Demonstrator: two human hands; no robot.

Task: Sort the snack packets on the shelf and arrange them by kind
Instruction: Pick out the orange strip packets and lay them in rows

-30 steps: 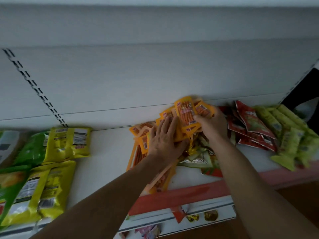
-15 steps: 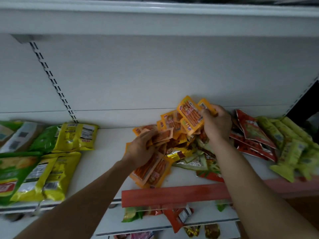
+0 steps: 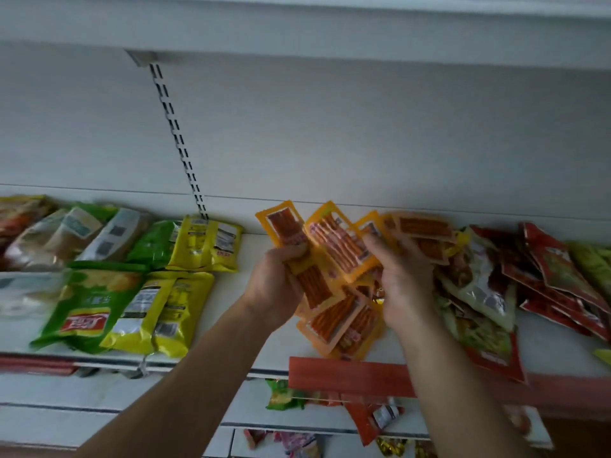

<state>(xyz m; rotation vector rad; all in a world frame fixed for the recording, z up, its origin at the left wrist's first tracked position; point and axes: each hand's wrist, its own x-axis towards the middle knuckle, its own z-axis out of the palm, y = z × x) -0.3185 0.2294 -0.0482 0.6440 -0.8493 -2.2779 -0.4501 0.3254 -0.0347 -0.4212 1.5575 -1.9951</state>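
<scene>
head view. the left hand is clenched round the lower ends of a fan of orange stick-snack packets. the right hand pinches the fan's right side, thumb on top. the bunch is held above the middle of the shelf, nearer its back edge than its front. more orange packets show below the hands toward the front edge; i cannot tell whether they lie loose or hang from the bunch.

the step looks like gathering one kind into a single stack. to do it well, tap the short ends level, turn every packet face up the same way, and keep the thumbs flat so the slick film does not slide out. pick up the low packets before setting anything down. the bare strip of shelf left of the hands looks the likely place, apart from the yellow packets at the left and the red packets and the mixed pile at the right.

the packets are long rectangles. the leftmost stands with its long axis running front to back, top end toward the back wall and leaning a little left. the middle one lies on a diagonal, upper left to lower right. those by the right hand lie almost along the back edge.
</scene>
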